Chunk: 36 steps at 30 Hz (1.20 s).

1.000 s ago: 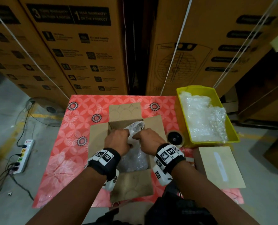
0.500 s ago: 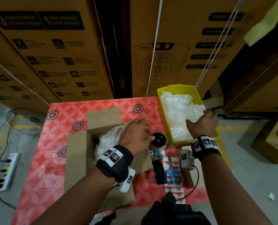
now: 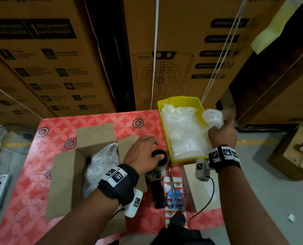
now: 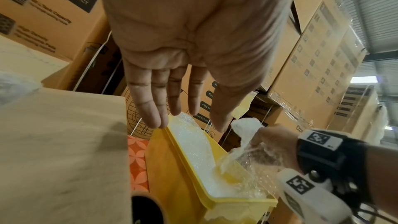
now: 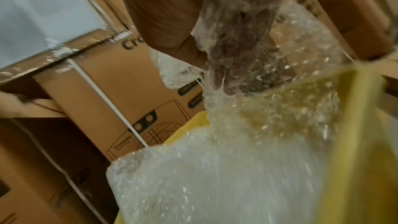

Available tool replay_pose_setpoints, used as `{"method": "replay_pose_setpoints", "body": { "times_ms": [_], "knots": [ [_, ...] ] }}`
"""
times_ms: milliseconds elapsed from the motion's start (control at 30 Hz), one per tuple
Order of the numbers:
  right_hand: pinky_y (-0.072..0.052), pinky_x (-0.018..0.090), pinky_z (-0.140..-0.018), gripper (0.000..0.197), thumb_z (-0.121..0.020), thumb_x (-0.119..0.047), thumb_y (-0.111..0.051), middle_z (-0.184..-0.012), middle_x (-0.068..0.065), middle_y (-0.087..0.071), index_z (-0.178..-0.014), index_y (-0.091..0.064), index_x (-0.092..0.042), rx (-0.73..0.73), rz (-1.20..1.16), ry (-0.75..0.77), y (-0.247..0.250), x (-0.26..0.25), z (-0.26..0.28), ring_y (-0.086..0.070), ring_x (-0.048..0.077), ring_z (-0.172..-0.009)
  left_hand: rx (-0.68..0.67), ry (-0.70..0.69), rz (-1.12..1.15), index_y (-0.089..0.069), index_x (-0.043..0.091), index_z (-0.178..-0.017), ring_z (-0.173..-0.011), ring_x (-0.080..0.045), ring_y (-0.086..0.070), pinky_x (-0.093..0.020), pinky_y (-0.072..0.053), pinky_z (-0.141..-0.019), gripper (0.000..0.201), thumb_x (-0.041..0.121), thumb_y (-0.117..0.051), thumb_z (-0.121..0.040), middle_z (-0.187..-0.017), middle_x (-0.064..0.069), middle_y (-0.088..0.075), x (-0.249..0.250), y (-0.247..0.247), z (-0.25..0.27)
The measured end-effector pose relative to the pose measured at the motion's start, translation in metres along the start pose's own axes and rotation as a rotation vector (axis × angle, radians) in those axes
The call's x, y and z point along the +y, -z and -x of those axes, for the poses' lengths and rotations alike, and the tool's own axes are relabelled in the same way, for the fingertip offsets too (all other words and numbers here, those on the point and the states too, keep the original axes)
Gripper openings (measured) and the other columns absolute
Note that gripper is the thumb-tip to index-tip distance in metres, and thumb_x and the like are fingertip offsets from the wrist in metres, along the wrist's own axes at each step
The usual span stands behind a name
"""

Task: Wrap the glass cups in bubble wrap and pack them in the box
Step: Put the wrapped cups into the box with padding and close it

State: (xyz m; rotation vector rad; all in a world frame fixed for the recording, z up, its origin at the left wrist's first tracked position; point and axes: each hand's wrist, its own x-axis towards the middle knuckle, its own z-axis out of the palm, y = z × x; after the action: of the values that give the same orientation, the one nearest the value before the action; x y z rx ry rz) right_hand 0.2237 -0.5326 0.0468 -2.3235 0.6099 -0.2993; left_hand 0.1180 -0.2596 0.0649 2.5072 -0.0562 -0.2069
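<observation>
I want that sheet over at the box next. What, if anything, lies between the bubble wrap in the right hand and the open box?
The left hand, hovering over the tape roll, sits between the bubble wrap and the box. Nothing else is visible in the way.

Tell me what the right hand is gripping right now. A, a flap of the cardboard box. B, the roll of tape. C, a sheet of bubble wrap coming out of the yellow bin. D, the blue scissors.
C: the right hand grips a bunched sheet of bubble wrap above the yellow bin, while the blue scissors lie untouched on the table.
</observation>
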Motion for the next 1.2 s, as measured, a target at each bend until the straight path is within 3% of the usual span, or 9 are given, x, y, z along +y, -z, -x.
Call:
{"method": "replay_pose_setpoints", "body": {
  "times_ms": [167,267,400,500,633,800,933,1067,1200],
  "knots": [
    [-0.057,0.049,-0.083,0.067,-0.083,-0.003,-0.057,-0.112,0.024,-0.072,-0.145,-0.051,-0.03,-0.061,0.146,0.165,-0.007,-0.031,0.002,-0.068,0.047,-0.103,0.021,0.016,0.02,-0.064,0.025,-0.124,-0.118,-0.018,-0.056,-0.029,-0.045,-0.091,0.039,0.041,-0.079,-0.091,-0.128,0.005,-0.059,0.004,-0.004,-0.001],
    [-0.055,0.044,-0.092,0.078,-0.082,-0.002,-0.057,-0.134,0.021,-0.066,-0.156,-0.042,-0.023,-0.255,0.101,0.218,-0.045,-0.037,0.008,-0.065,0.043,-0.118,0.03,0.03,0.03,-0.065,0.026,-0.123,-0.12,-0.017,-0.055,-0.031,-0.048,-0.097,0.039,0.041,-0.079,-0.091,-0.131,0.005,-0.058,0.004,-0.005,0.003],
    [-0.039,0.046,-0.12,0.117,-0.083,-0.021,-0.077,-0.169,0.019,-0.028,-0.168,0.003,-0.013,-0.631,0.269,0.323,-0.098,-0.031,0.02,-0.037,0.039,-0.15,0.056,0.071,0.029,-0.065,0.029,-0.119,-0.117,-0.016,-0.057,-0.033,-0.05,-0.098,0.035,0.042,-0.079,-0.089,-0.127,0.007,-0.058,-0.004,-0.003,0.01],
    [-0.015,0.048,-0.131,0.127,-0.088,-0.041,-0.078,-0.175,0.015,-0.009,-0.164,0.017,-0.007,-0.664,0.523,0.417,-0.118,-0.022,0.027,-0.017,0.033,-0.16,0.062,0.105,0.044,-0.066,0.032,-0.115,-0.111,-0.015,-0.059,-0.036,-0.053,-0.096,0.033,0.044,-0.079,-0.088,-0.121,0.01,-0.056,-0.011,-0.001,0.016],
    [-0.033,0.048,-0.123,0.12,-0.088,-0.045,-0.08,-0.169,0.018,-0.027,-0.164,0.001,0.001,-0.574,0.693,0.535,-0.124,-0.013,0.025,-0.033,0.034,-0.154,0.071,0.128,0.06,-0.066,0.033,-0.116,-0.107,-0.015,-0.061,-0.038,-0.055,-0.096,0.033,0.043,-0.08,-0.088,-0.123,0.01,-0.054,-0.014,0.001,0.019],
    [-0.051,0.042,-0.077,0.05,-0.094,-0.022,-0.066,-0.117,0.021,-0.071,-0.136,-0.045,-0.007,-0.391,0.574,0.487,-0.113,-0.012,0.019,-0.068,0.042,-0.108,0.071,0.126,0.078,-0.065,0.033,-0.117,-0.104,-0.014,-0.062,-0.038,-0.055,-0.095,0.034,0.044,-0.08,-0.089,-0.123,0.01,-0.053,-0.015,0.004,0.018],
    [-0.048,0.054,-0.102,0.059,-0.092,-0.015,-0.07,-0.124,0.035,-0.065,-0.139,-0.042,0.008,-0.331,0.12,0.341,-0.069,-0.018,0.002,-0.059,0.052,-0.119,0.084,0.122,0.067,-0.064,0.031,-0.117,-0.103,-0.014,-0.058,-0.034,-0.053,-0.092,0.032,0.041,-0.078,-0.09,-0.12,0.008,-0.054,-0.019,0.008,0.017],
    [-0.052,0.049,-0.099,0.051,-0.092,-0.017,-0.076,-0.129,0.019,-0.067,-0.134,-0.049,-0.008,-0.363,-0.154,0.322,-0.019,-0.042,0.015,-0.065,0.038,-0.116,0.14,0.085,0.23,-0.06,0.023,-0.124,-0.099,-0.017,-0.065,-0.041,-0.057,-0.091,0.022,0.024,-0.061,-0.103,-0.115,-0.001,-0.067,-0.022,0.011,0.014],
    [-0.057,0.039,-0.086,0.053,-0.093,-0.014,-0.075,-0.12,0.007,-0.072,-0.14,-0.051,-0.013,-0.534,-0.194,0.651,0.001,-0.089,0.089,-0.07,0.028,-0.1,0.226,0.248,0.764,-0.05,0.036,-0.13,-0.103,-0.029,-0.071,-0.059,-0.06,-0.092,0.048,0.073,-0.039,-0.102,-0.118,-0.011,-0.07,-0.016,0.036,0.023]
  ]
}}
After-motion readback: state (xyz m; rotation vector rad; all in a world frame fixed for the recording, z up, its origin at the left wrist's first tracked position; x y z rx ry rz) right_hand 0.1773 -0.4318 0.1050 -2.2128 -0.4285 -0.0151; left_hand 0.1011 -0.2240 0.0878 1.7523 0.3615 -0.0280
